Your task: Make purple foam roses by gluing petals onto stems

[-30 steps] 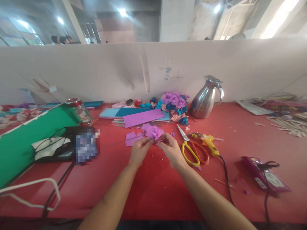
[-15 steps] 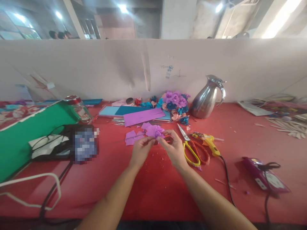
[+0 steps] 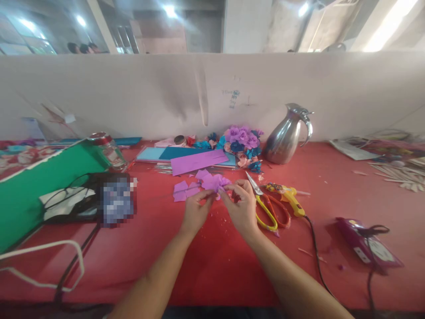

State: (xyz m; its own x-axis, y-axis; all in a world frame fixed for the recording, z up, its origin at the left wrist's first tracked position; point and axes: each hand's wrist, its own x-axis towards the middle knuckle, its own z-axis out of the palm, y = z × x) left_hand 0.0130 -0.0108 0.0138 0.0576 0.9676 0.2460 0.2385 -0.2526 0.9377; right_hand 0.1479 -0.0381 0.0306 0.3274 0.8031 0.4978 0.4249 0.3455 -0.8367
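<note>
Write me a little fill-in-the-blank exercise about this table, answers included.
The left hand and right hand hold a flower coloured ____.
Beside the scissors lies a glue gun coloured ____.
In the picture, the metal pitcher stands to the ____ of the flower bunch.

Missing words: purple; yellow; right.

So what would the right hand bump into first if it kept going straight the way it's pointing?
The purple flower, already at the fingertips of the right hand. Past that, probably the loose purple pieces on the table, though depth is hard to judge.
</note>
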